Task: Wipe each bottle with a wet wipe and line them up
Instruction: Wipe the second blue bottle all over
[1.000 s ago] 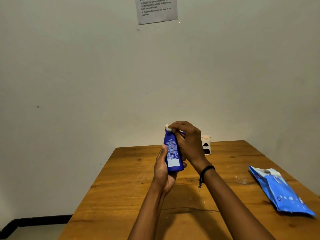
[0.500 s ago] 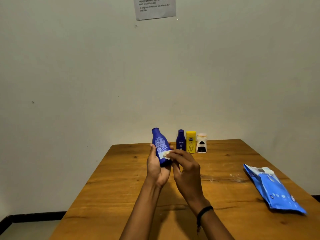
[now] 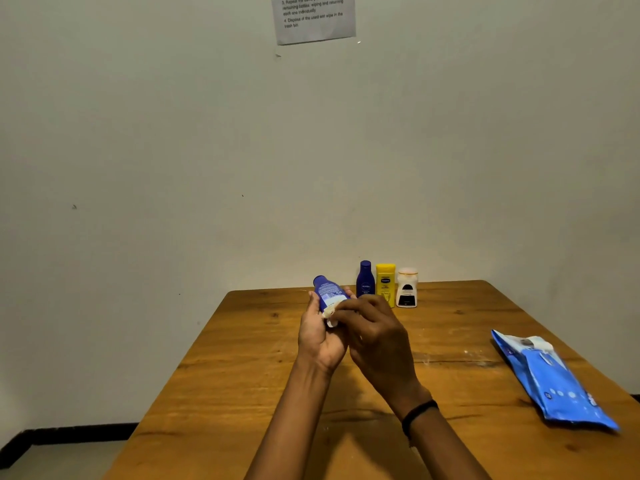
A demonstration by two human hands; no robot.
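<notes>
- Four bottles are in view. Three stand in a row at the far edge of the table [image 3: 242, 375], near the wall: a dark-blue bottle [image 3: 365, 279], a yellow bottle [image 3: 385, 282] just beside it, and a white bottle [image 3: 407, 288]. The fourth, a tall blue bottle [image 3: 327, 293], is held above the table, tilted with its cap away and to the left.
- Left hand [image 3: 320, 336]: fingers and thumb are curled round the lower body of the tall blue bottle.
- Right hand [image 3: 375, 336]: its fingertips pinch a wadded wet wipe [image 3: 330, 315] against the bottle's lower end.
- Step in hand, as we judge it: wiping the tall blue bottle, which has not yet joined the row.
- Next move, as we judge it: we would turn the bottle in the left hand so that fresh faces meet the wipe, then stand it upright at the row's left end. A damp surface calls for a firm hold.
- Hidden or unclear: the hands cover the bottle's base and far side, and most of the wipe lies under the right fingers. The right hand also masks the yellow bottle's foot. A printed sheet [image 3: 313, 17] on the wall is cut off by the top edge. We cannot tell whether the wipe pack [image 3: 554, 379] at the right is open, nor whether the three standing bottles are already wiped.
</notes>
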